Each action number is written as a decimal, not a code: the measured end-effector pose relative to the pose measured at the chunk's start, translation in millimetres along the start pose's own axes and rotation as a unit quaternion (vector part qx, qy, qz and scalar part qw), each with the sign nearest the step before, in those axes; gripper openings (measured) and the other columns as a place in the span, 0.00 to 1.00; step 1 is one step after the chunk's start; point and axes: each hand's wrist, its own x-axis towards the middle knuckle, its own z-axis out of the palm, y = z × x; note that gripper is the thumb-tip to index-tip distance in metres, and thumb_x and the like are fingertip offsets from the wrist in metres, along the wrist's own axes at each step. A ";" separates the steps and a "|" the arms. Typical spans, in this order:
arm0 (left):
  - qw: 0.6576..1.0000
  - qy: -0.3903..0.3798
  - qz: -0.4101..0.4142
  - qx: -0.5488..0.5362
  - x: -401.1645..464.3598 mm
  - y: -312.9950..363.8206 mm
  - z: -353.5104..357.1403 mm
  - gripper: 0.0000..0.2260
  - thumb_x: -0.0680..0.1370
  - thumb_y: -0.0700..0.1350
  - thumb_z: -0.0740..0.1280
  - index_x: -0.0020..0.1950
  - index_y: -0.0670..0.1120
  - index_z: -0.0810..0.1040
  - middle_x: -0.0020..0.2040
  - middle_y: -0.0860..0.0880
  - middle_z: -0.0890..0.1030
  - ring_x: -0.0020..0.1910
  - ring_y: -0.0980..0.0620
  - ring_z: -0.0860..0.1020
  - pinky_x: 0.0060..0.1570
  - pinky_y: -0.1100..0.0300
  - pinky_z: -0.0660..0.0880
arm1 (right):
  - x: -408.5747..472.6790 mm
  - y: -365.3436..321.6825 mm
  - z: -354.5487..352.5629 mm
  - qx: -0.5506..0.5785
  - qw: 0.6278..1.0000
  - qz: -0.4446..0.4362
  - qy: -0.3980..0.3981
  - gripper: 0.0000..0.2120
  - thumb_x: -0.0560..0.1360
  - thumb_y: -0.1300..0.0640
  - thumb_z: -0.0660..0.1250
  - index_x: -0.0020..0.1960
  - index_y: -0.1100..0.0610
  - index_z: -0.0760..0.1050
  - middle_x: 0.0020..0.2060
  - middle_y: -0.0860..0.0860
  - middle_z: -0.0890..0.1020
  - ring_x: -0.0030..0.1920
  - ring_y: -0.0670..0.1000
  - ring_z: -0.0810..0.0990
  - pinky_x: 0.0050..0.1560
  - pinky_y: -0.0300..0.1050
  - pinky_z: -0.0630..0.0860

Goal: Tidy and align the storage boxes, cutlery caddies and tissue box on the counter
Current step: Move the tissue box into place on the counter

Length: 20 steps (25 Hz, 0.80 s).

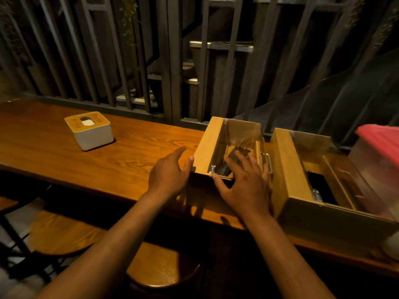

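Two wooden cutlery caddies with clear lids stand on the wooden counter [64,156]. The left caddy [208,145] is between my hands; the right caddy [287,169] sits close beside it. My left hand [170,171] is open, its thumb touching the left caddy's near left corner. My right hand [241,180] is spread over the near edge of the same caddy's lid, fingers apart. A white tissue box [90,131] with an orange top stands alone far left on the counter. A storage box with a pink lid [380,139] sits at the far right.
A dark metal railing [151,61] runs along the counter's far edge. Round wooden stools [58,231] stand below the near edge. A pale object [391,244] shows at the right edge near the counter front.
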 end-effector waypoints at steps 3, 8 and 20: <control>0.992 0.059 0.043 0.106 6.3 -36.2 -40.3 0.23 0.80 0.57 0.60 0.74 0.55 0.65 0.71 0.49 0.73 0.70 0.46 0.69 0.64 0.48 0.70 | 13.5 -47.5 13.4 0.042 0.998 -0.042 -0.014 0.27 0.75 0.35 0.59 0.71 0.43 0.66 0.74 0.49 0.65 0.77 0.54 0.55 0.74 0.64 0.48; 0.984 0.085 0.051 0.147 35.2 -147.8 -88.5 0.24 0.78 0.57 0.62 0.73 0.53 0.67 0.69 0.47 0.74 0.70 0.44 0.68 0.65 0.45 0.69 | 38.2 -129.8 61.5 0.056 0.993 -0.103 -0.025 0.26 0.75 0.35 0.57 0.71 0.42 0.66 0.74 0.47 0.66 0.77 0.53 0.56 0.73 0.63 0.50; 0.967 -0.052 0.006 0.249 215.4 -349.6 -143.7 0.31 0.77 0.59 0.65 0.76 0.53 0.58 0.76 0.40 0.62 0.74 0.36 0.60 0.67 0.39 0.67 | 106.8 -326.8 208.3 0.022 0.991 -0.009 -0.130 0.28 0.75 0.34 0.58 0.73 0.40 0.61 0.77 0.47 0.59 0.77 0.54 0.50 0.75 0.60 0.49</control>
